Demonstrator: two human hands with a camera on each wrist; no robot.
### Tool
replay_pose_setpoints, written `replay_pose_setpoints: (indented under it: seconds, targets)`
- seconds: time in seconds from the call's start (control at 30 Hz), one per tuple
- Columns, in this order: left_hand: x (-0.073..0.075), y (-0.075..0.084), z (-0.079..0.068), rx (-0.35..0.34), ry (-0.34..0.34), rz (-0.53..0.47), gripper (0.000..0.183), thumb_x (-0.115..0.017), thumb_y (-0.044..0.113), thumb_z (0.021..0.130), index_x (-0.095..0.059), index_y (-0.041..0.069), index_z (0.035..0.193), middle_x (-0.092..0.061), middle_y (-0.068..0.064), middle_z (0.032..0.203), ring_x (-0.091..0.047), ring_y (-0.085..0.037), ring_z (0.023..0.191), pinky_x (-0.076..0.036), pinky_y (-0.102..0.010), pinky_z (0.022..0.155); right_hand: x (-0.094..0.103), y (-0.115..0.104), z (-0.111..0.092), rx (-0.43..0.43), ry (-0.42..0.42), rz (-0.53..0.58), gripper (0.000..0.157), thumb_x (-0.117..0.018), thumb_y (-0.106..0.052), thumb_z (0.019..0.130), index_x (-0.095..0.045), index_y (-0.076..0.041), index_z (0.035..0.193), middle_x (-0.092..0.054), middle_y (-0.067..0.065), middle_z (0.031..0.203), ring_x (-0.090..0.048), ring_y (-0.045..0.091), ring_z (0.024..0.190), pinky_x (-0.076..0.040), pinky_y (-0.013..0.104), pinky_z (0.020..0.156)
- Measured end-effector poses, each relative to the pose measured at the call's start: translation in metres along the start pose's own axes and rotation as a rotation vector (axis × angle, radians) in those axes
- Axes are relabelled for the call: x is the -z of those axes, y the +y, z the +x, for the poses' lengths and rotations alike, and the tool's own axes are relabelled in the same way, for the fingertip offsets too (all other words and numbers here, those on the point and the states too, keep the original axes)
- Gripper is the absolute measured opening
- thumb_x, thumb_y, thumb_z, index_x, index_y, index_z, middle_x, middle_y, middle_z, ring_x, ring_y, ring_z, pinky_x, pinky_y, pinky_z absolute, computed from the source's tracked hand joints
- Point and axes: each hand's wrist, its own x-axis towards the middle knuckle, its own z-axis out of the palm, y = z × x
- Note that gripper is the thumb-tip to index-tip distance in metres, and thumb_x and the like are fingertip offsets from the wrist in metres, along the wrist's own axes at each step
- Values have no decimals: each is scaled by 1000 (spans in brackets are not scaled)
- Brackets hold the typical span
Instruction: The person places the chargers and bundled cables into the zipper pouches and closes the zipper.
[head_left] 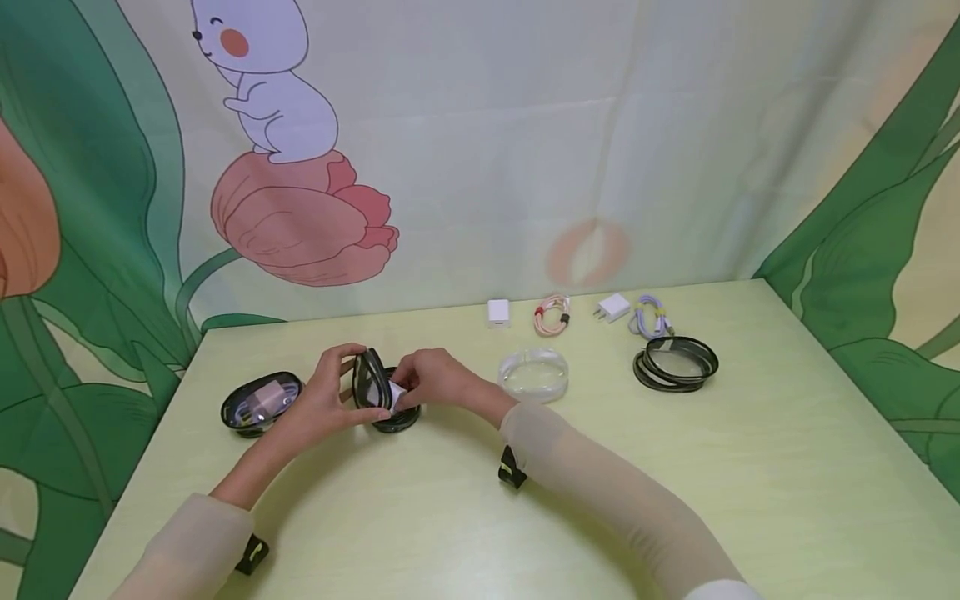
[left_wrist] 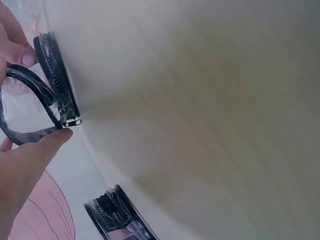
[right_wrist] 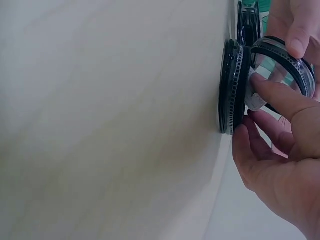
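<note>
A small oval case with clear sides and black zip rims stands near the left middle of the table, its lid (head_left: 362,382) tilted up from its base (head_left: 397,424). My left hand (head_left: 321,395) holds the raised lid, thumb at its near edge. Between thumb and fingers, my right hand (head_left: 441,377) pinches a white charger plug (right_wrist: 255,102) at the mouth of the base. The fingers partly cover the plug, and what lies inside the base is mostly hidden. In the left wrist view the zip pull (left_wrist: 73,122) hangs at the case's edge.
Left of my hands sits a closed case (head_left: 262,403) with a charger and cable inside. Rightward are a clear round container (head_left: 534,375) and an open black-rimmed case (head_left: 675,364). Behind lie white plugs (head_left: 498,313), a pink cable (head_left: 551,316) and a purple cable (head_left: 649,317).
</note>
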Motion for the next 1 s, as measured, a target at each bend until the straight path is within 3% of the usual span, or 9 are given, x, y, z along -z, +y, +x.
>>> replay_pose_setpoints:
  seconds: [0.17, 0.3, 0.4, 0.57, 0.77, 1.0]
  targets:
    - [0, -1, 1, 6, -5, 9, 101, -85, 25, 70, -18, 9, 143, -12, -18, 149, -16, -43, 139, -31, -56, 104, -6, -2, 1, 28, 41, -91, 20, -78, -29, 78, -71, -12, 86, -59, -7, 75, -48, 5, 70, -39, 16, 60]
    - [1, -1, 2, -7, -8, 47, 99, -84, 25, 71, -19, 9, 143, -13, -18, 148, -17, -41, 139, -32, -56, 104, -8, -3, 2, 46, 28, -141, 20, -75, -31, 81, -67, -13, 87, -56, -5, 82, -47, 8, 77, -40, 16, 62]
    - [1, 0, 3, -39, -18, 88, 96, -84, 28, 70, -24, 11, 143, -17, -18, 147, -20, -38, 138, -35, -56, 102, -3, -1, 2, 60, -9, -115, 26, -76, -30, 81, -66, -11, 95, -60, -3, 89, -51, 9, 80, -42, 16, 66]
    - [-1, 2, 4, -66, -44, 147, 90, -84, 34, 70, -33, 18, 142, -20, -16, 145, -28, -36, 133, -36, -58, 100, 15, 11, 0, 38, -79, 33, 43, -75, -27, 82, -60, -8, 117, -64, 3, 110, -61, 10, 96, -48, 16, 78]
    - [-6, 8, 8, -66, -63, 287, 85, -84, 35, 70, -39, 24, 141, -24, -18, 136, -31, -39, 123, -38, -62, 95, 38, 19, -4, -17, -12, 34, 37, -60, -24, 94, -55, -7, 127, -63, 6, 116, -61, 15, 103, -49, 24, 84]
    - [-14, 6, 8, -174, -122, 411, 65, -84, 30, 71, -53, 16, 127, -35, -18, 131, -32, -39, 118, -40, -58, 90, 42, 21, -7, -56, 11, 43, 34, -55, -17, 96, -53, -6, 128, -63, 6, 115, -60, 17, 105, -48, 26, 86]
